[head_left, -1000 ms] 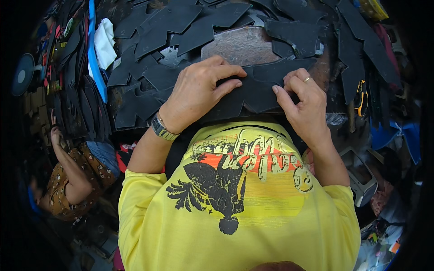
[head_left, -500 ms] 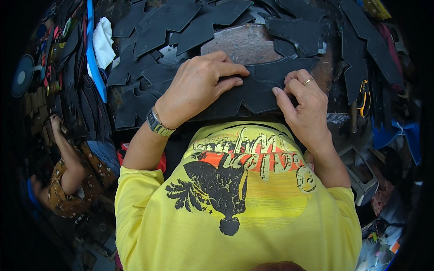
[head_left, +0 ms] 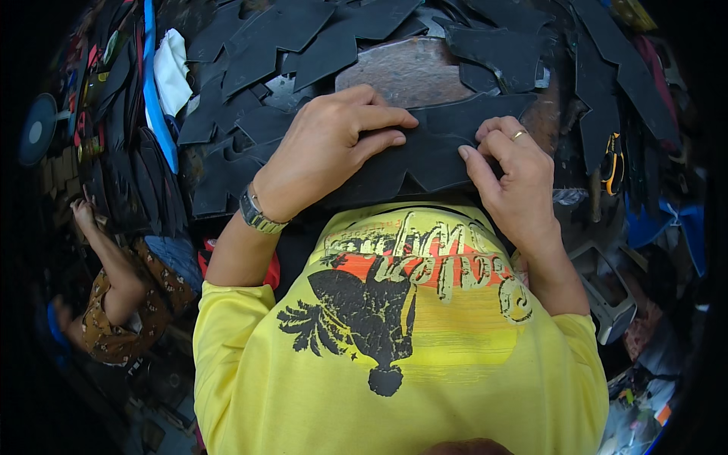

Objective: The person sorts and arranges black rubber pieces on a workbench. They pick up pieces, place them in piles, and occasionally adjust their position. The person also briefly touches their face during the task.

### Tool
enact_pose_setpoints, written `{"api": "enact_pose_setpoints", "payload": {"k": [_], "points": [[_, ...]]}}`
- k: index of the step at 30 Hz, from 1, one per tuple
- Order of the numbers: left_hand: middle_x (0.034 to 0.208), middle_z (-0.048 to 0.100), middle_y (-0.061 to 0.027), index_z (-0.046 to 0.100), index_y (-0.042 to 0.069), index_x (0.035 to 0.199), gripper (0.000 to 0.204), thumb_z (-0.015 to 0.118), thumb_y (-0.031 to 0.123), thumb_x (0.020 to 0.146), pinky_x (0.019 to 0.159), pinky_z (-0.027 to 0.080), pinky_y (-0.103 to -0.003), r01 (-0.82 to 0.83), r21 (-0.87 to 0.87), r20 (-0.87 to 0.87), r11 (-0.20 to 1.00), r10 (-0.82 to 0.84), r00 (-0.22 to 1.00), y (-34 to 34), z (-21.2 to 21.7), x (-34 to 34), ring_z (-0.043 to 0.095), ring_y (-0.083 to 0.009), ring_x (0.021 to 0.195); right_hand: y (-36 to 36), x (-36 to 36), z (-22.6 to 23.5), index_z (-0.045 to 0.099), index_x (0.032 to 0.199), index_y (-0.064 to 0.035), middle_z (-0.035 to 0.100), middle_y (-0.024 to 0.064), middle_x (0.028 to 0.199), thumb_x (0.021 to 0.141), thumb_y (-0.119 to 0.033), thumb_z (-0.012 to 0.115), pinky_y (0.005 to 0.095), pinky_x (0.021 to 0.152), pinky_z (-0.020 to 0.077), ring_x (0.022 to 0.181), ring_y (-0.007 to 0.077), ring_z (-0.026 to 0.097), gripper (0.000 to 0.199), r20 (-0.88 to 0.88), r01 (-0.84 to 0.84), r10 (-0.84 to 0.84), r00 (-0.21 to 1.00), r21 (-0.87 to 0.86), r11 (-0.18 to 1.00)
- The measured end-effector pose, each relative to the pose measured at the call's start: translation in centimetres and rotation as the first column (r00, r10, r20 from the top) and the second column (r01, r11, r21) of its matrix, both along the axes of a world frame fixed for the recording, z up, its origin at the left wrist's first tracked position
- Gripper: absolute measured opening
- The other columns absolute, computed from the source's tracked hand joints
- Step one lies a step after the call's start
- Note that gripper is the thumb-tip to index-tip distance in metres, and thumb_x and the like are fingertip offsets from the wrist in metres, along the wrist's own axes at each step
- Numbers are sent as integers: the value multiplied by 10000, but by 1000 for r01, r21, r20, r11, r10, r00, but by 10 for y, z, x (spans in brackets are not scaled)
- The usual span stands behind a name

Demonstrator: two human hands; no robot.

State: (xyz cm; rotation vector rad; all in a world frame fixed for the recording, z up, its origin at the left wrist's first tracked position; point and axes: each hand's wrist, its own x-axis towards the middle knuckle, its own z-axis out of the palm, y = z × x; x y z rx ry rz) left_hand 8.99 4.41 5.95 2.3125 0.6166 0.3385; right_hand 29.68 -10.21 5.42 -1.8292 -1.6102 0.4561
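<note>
A black, leather-like cut piece (head_left: 440, 152) with a notched near edge lies on the workbench close to my body. My left hand (head_left: 318, 140) is bent over its left part, with index finger and thumb tips pressed down on it, a small gap between them. At its right end, my right hand (head_left: 519, 171) has curled fingers and a bent thumb at the piece. The fingers' undersides are hidden, so the exact grip there is partly out of sight. A watch (head_left: 258, 211) sits on my left wrist.
More black cut pieces (head_left: 280, 38) overlap across the bench. A bare brown slab (head_left: 409, 72) shows among them. A yellow-and-black cutter (head_left: 613, 163) lies at the right, a blue strip (head_left: 154, 91) and white cloth (head_left: 173, 72) at the left. Another person (head_left: 121, 303) works at lower left.
Both hands stay on the black piece almost unmoved; my right hand has shifted very slightly right. The other person's raised hand has moved a little to the left.
</note>
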Motion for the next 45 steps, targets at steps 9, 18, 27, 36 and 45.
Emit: {"api": "enact_pose_setpoints", "payload": {"k": [9, 18, 27, 36, 45], "points": [[888, 681, -81, 780, 96, 1085, 233, 769, 128, 855, 714, 531, -332, 20, 8, -55, 1000, -20, 998, 4, -10, 3, 678, -237, 800, 2, 1, -4, 627, 810, 22, 619, 120, 876, 816, -62, 755, 408, 672, 511, 795, 308, 642, 153, 51, -12, 10, 999, 41, 999], [872, 638, -96, 776, 118, 1095, 235, 746, 120, 862, 716, 536, -384, 33, -24, -16, 999, -33, 999, 4, -17, 6, 657, -292, 783, 5, 1, -5, 596, 783, 6, 584, 112, 810, 822, -68, 762, 406, 641, 502, 737, 305, 623, 186, 55, 19, -21, 998, 27, 999], [986, 624, -110, 746, 119, 1163, 296, 718, 74, 871, 761, 549, -404, 78, 88, -45, 993, -74, 996, -3, -16, 4, 665, -317, 835, 5, 1, -5, 593, 778, 2, 582, 112, 805, 830, -78, 769, 404, 632, 500, 719, 309, 623, 201, 64, 27, -29, 998, 27, 999], [857, 576, -88, 741, 131, 1190, 325, 744, 80, 869, 728, 501, -357, 49, -26, 55, 998, -48, 997, -2, -17, -5, 602, -254, 800, 1, -1, 0, 615, 820, 13, 629, 121, 892, 832, -80, 771, 402, 657, 519, 759, 319, 653, 182, 40, -33, 32, 999, 23, 999], [834, 579, -97, 744, 118, 1179, 303, 744, 90, 878, 703, 492, -371, -14, -156, 35, 988, 20, 999, -9, -16, -25, 597, -266, 760, 1, -11, 3, 624, 892, 18, 654, 149, 946, 861, -77, 742, 418, 680, 538, 806, 358, 672, 155, -3, -90, 90, 996, 19, 996]]}}
